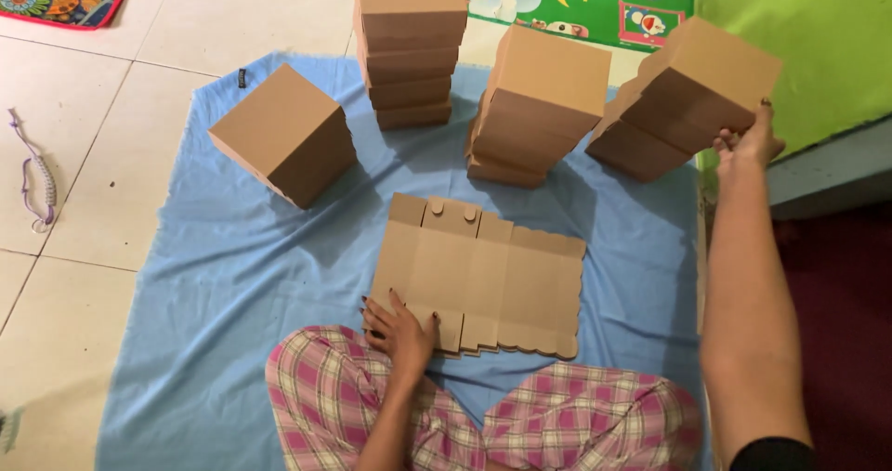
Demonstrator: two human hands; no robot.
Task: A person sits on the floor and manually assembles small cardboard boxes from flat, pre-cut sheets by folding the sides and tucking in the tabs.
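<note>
Blue cloth (232, 276) bearing four stacks of folded cardboard boxes, contents not visible. Right hand (748, 141) grips the rightmost stack (688, 95), apparently at its top box. Left hand (401, 327), fingers spread, presses the flat cardboard blanks (492, 281) beside the knees.

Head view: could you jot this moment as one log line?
left hand: pressing flat cardboard blanks | right hand: touching rightmost box stack | surface: blue cloth

A purple cord (37, 176) lies on the tiled floor (84, 99) beside a blue cloth (214, 276).
</note>
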